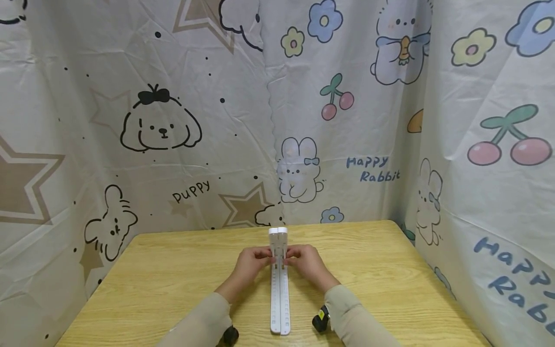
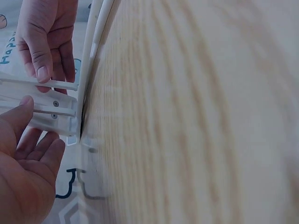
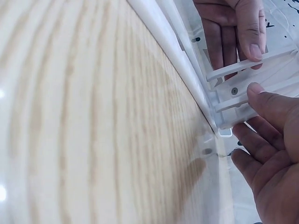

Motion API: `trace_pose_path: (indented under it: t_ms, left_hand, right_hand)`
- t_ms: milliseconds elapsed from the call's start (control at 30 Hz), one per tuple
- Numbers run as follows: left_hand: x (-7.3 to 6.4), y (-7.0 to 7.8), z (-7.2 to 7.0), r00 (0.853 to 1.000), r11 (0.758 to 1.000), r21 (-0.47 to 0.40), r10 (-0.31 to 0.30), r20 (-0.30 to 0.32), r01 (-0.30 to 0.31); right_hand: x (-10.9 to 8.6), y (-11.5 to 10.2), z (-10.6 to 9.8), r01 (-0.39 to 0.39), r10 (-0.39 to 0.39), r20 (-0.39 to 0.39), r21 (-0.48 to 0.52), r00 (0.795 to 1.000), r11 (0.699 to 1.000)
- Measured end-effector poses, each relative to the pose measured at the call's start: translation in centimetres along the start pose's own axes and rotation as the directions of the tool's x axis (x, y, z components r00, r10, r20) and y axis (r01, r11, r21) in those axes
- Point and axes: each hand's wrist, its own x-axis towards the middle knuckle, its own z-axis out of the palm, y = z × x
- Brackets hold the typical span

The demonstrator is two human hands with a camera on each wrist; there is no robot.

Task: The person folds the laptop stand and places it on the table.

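A white folding stand (image 1: 280,299) has two long notched rails lying side by side on the table, pointing toward me. Its raised part (image 1: 278,239) stands up at the far end. From the left, my left hand (image 1: 250,264) pinches that part between thumb and fingers; in the left wrist view, its thumb (image 2: 21,114) lies on a thin white bar. Opposite it, my right hand (image 1: 309,262) pinches the other side, its thumb (image 3: 266,99) on the matching bar in the right wrist view. Small screws show on the panel between the bars.
The stand rests on a wood-grain table (image 1: 173,270). Behind it and to the sides hangs a pale printed curtain (image 1: 243,120) with puppies, rabbits and cherries. A black device with a yellow label (image 1: 321,318) sits at the right cuff, and another black device (image 1: 230,335) at the left.
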Motion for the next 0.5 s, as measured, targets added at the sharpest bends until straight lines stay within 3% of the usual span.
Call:
trace_pose_path:
  t_ms: [400,500]
  left_hand:
    - [0.13,0.35,0.28,0.994,1.0,-0.01,-0.007,-0.106,0.006]
    - [0.21,0.34,0.18,0.995,1.0,-0.03,0.0,-0.104,-0.004]
  right_hand:
    - [-0.13,0.06,0.54,-0.077,0.086,-0.099,0.085,0.991,0.993]
    - [-0.1,-0.14,0.55,-0.088,0.108,-0.115,0.163,0.988,0.983]
